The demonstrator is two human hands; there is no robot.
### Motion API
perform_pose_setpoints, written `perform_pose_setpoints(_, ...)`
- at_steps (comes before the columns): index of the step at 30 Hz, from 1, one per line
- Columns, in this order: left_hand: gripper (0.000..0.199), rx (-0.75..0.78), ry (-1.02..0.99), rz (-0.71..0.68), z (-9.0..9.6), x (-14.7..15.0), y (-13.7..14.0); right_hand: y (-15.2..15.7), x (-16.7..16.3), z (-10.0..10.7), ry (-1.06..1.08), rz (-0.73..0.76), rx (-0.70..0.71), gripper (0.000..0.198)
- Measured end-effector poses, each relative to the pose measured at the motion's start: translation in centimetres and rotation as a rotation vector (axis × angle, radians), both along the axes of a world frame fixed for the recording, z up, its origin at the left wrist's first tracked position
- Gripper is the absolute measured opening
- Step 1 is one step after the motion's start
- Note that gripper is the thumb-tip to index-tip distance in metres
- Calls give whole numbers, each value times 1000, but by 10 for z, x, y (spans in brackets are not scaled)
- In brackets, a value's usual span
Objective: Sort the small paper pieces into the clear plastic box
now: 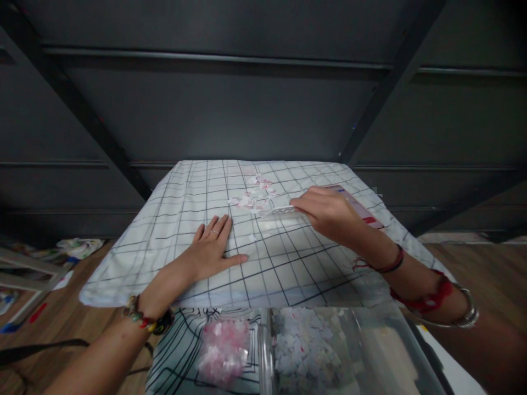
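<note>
My left hand [209, 248] lies flat on the white checked cloth [284, 274], fingers spread and holding nothing. In my right hand [325, 211] is a thin white flat piece [280, 211], pinched at its right end and held at a low angle just over the cloth. What it is made of I cannot make out. Left of and beyond its tip lies a loose patch of small white and pink paper scraps [251, 200]. One white scrap [252, 237] sits apart, between my hands. Partly behind my right wrist is a flat pink and red sheet [358, 206].
Close to me stands a clear plastic box [265, 356] holding many pale paper scraps [304, 345]. Left of it a clear bag of pink pieces [224, 348] rests on a green patterned cloth [177, 362]. A dark panelled wall [230, 109] rises behind the table.
</note>
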State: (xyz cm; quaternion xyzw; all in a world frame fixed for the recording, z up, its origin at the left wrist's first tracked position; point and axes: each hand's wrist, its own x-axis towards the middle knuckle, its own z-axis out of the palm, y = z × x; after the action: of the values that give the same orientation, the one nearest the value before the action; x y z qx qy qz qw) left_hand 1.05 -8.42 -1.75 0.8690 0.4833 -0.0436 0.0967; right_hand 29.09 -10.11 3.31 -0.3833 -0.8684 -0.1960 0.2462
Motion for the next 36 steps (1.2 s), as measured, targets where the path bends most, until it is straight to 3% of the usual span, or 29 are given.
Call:
perform_pose_setpoints(7, 107, 14, -7, -34, -1, -9, -5, -11, -30, 9, -45, 31, -39, 29)
perform_pose_setpoints(12, 107, 11, 26, -5, 0, -12, -8, -9, -23, 11, -12, 112, -58, 27)
perform_pose_setpoints(18, 107, -34, 51, 26, 5, -7, -10, -21, -2, 21, 19, 43, 102, 23)
perform_pose_setpoints(25, 107, -25, 44, 12, 4, -8, -10, -34, 0, 23, -156, -56, 54, 28)
perform_pose_setpoints(36, 106, 19, 28, 3, -2, -16, -9, -48, -21, 39, -249, -25, 3, 29)
